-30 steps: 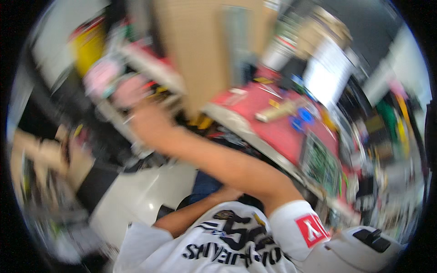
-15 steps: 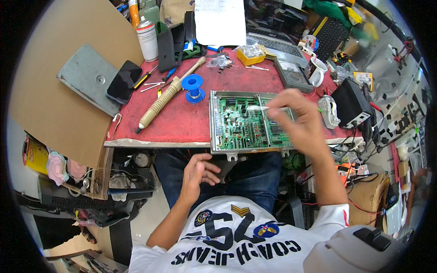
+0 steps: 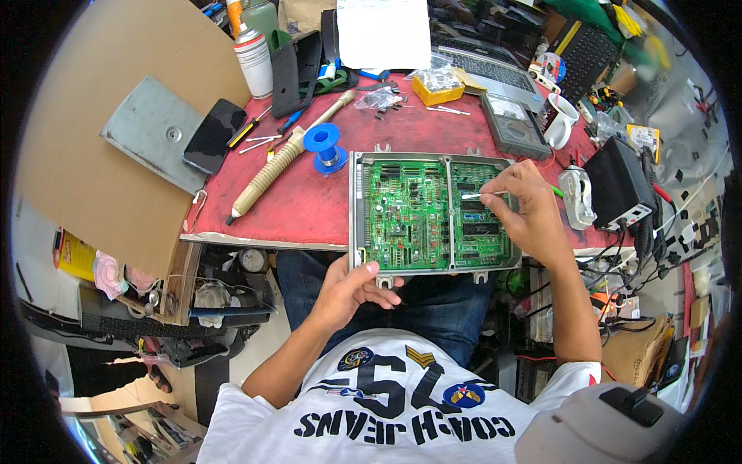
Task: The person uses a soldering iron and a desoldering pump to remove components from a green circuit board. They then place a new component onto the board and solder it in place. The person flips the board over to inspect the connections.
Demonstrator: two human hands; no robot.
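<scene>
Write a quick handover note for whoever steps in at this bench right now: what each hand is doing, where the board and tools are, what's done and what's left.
Left hand: grip on the near edge of the circuit board, steadying it in its metal tray at the front of the red mat.
Right hand: pinching a thin white stick, tip on the board's right half.
Beside it: blue solder spool, desoldering pump, meter, black station.
Done: board is exposed and being worked.
Left: how much of the board remains cannot be told.
</scene>
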